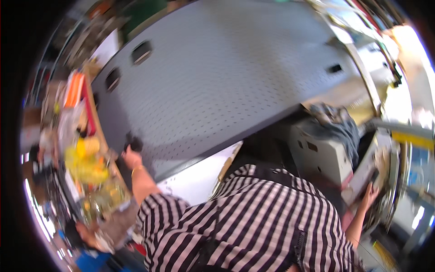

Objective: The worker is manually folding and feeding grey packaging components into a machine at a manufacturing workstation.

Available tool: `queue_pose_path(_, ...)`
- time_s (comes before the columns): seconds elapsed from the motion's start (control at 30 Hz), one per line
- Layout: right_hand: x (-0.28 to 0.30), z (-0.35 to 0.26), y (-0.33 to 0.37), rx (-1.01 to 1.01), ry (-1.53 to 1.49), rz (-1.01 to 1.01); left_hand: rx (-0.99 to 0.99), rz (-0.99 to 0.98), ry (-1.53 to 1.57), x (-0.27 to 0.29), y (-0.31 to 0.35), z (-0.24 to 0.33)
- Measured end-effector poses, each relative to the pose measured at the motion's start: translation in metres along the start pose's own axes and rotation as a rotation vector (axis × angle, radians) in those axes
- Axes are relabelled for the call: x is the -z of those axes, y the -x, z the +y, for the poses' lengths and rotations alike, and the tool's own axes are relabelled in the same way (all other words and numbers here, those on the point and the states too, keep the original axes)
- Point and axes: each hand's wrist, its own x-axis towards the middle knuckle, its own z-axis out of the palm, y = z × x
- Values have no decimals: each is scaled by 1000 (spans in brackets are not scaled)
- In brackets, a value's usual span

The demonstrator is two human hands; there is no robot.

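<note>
A large grey perforated metal panel [217, 81] with several cut-out slots fills the upper middle of the view. My left hand [132, 158] is at its near left corner, fingers closed on a small black object [133, 142] against the panel; blur hides its exact kind. At the far right, my right hand [370, 197] is closed around a slim dark object [373, 176], too small to name. That hand is away from the panel, beside a workbench.
A white machine housing [321, 152] with grey-blue cloth [342, 129] on it stands right of the panel. A shelf with yellow plastic bags [86, 161] and clutter runs along the left. A white sheet [199, 177] lies under the panel's near edge. Another person's hand [93, 235] shows lower left.
</note>
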Motion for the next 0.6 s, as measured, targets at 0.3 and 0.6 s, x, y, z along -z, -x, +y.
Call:
queue_pose_path(0.3, -9, 59, 26, -198, -714, 283, -189, -299, 665, -25, -31, 97)
queue_pose_path(0.6, 23, -23, 77, 115, -885, 45, -1780, -730, 1100, 296, 345, 461)
